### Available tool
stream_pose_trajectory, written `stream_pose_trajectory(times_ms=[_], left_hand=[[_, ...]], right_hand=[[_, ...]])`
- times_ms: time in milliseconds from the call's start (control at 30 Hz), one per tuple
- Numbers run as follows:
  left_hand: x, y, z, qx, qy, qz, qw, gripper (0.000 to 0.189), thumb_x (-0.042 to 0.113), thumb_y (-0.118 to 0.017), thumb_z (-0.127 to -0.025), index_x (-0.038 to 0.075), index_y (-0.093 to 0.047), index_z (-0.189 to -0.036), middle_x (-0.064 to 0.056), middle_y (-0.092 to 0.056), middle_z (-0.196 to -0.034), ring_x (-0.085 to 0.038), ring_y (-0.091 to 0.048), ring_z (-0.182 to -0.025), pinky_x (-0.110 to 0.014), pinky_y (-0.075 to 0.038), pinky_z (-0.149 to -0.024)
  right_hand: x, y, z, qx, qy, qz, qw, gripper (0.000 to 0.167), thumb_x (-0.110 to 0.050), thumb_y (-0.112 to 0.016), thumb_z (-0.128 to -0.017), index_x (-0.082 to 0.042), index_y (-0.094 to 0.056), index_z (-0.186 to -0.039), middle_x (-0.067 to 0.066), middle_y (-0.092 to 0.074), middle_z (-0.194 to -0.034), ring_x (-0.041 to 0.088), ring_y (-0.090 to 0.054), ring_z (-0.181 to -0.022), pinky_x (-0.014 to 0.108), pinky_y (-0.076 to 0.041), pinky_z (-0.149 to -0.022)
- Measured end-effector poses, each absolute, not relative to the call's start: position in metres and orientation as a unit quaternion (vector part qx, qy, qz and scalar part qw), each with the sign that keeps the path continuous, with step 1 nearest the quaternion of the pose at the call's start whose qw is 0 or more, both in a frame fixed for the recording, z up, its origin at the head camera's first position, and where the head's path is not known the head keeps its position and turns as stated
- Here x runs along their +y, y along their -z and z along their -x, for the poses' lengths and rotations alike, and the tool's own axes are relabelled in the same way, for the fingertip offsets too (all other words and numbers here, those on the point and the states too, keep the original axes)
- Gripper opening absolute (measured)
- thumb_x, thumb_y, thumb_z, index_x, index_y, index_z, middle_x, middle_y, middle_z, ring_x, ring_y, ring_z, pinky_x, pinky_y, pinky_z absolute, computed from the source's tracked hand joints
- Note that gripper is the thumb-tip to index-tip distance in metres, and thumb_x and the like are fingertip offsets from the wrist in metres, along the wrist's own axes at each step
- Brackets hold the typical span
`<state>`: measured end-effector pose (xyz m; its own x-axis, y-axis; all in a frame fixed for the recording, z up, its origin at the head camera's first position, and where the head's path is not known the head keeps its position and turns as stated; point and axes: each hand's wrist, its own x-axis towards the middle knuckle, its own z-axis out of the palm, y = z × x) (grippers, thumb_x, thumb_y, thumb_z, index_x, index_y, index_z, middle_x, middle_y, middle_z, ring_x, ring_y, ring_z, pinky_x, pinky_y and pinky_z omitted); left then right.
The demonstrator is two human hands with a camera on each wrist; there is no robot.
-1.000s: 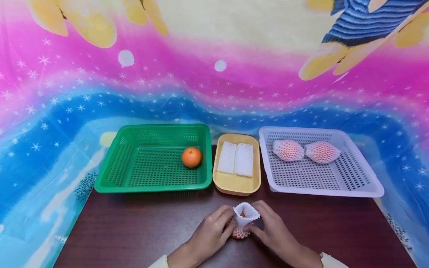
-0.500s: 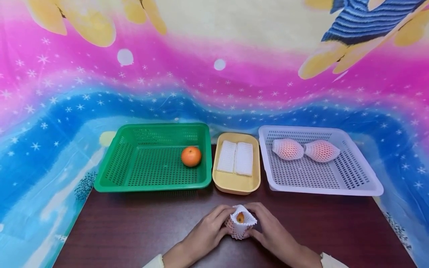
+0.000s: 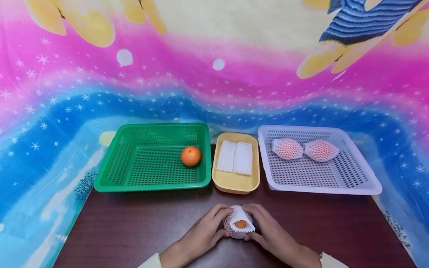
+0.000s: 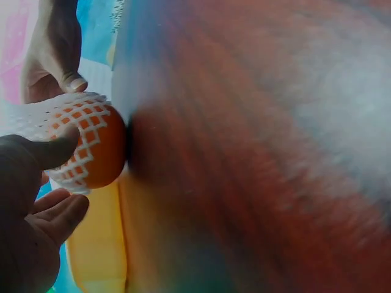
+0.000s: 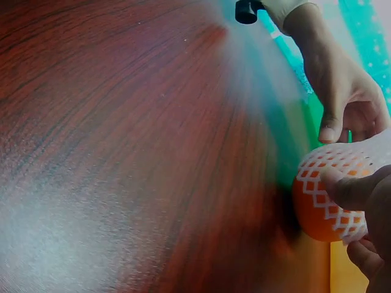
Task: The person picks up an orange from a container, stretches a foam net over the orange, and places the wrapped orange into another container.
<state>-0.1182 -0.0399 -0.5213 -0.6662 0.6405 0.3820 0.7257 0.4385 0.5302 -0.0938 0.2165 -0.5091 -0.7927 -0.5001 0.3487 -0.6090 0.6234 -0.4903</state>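
An orange (image 3: 240,224) in a white foam net sleeve (image 3: 236,214) is on the dark table between both hands. Its skin shows through the sleeve's open end in the head view. The left hand (image 3: 202,232) grips the left side, thumb near me and fingers on the far side. Opposite it, the right hand (image 3: 276,238) holds the right side in the same way. In the left wrist view the orange's underside (image 4: 111,149) is bare below the net's edge (image 4: 85,165), near the tabletop. The right wrist view shows the right thumb (image 5: 348,189) pressing on the netting.
Behind the hands stands a green basket (image 3: 147,188) holding a bare orange (image 3: 191,156). Beside it is a yellow tray (image 3: 236,184) with two flat foam sleeves (image 3: 234,158). A white basket (image 3: 325,188) at right holds two netted fruits (image 3: 305,150).
The foam sleeve has been drawn further down over the orange. Its open end now tips toward me, and both hands have spread around the fruit.
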Motion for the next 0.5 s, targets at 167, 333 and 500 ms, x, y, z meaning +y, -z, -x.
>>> stream_pose_trajectory(times_ms=[167, 333, 500], left_hand=[[-0.0403, 0.5155, 0.1204, -0.845, 0.350, 0.404, 0.031, 0.088, 0.026, -0.087, -0.081, 0.010, -0.041, -0.155, -0.006, -0.049, -0.153, -0.018, -0.053, -0.139, -0.034, -0.048, -0.114], [-0.0367, 0.5157, 0.1234, -0.843, 0.332, 0.421, 0.025, 0.086, 0.025, -0.084, -0.084, 0.008, -0.040, -0.156, -0.010, -0.047, -0.158, -0.022, -0.049, -0.144, -0.039, -0.045, -0.117], [-0.0324, 0.5186, 0.1247, -0.845, 0.330, 0.421, 0.027, 0.084, 0.021, -0.086, -0.083, 0.007, -0.042, -0.153, -0.006, -0.051, -0.151, -0.018, -0.052, -0.139, -0.036, -0.048, -0.115]], right_hand=[[0.2168, 0.5054, 0.0944, -0.892, -0.299, -0.324, 0.100, 0.091, -0.026, -0.094, -0.066, -0.006, -0.051, -0.144, 0.006, -0.056, -0.142, 0.021, -0.056, -0.130, 0.005, -0.024, -0.118], [0.2148, 0.5043, 0.0948, -0.888, -0.301, -0.333, 0.104, 0.094, -0.028, -0.094, -0.068, -0.006, -0.049, -0.147, 0.006, -0.056, -0.144, 0.021, -0.055, -0.131, 0.006, -0.023, -0.119], [0.2145, 0.5066, 0.0987, -0.890, -0.291, -0.337, 0.104, 0.093, -0.028, -0.093, -0.069, -0.003, -0.049, -0.147, 0.006, -0.058, -0.142, 0.021, -0.056, -0.130, 0.006, -0.023, -0.118]])
